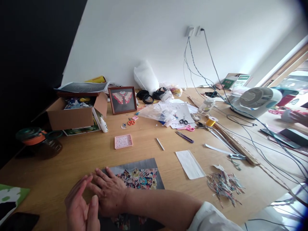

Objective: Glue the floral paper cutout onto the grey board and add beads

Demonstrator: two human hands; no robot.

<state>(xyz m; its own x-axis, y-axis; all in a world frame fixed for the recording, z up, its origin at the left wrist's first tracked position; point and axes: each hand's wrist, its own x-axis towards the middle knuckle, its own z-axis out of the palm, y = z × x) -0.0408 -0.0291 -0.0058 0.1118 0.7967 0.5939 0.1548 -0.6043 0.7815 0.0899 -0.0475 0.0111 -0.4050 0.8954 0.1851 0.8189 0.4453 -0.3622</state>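
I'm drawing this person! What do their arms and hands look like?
The left hand and right hand wear no gloves or visible rings. The right forearm is bare up to a loose, creased white sleeve. No left sleeve shows.

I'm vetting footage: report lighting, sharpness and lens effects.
Head view: daylight brightens the wood-framed window at right; head view: the flat black wall at left shows little detail; head view: the multicoloured floral fabric piece looks fairly sharp; head view: right corners darken.

The grey sheet [149,163], darker toward its near end, lies flat on the near side, left of centre, partly covered; on it the floral piece [143,179], many-coloured, spreads flat, its far edge uneven
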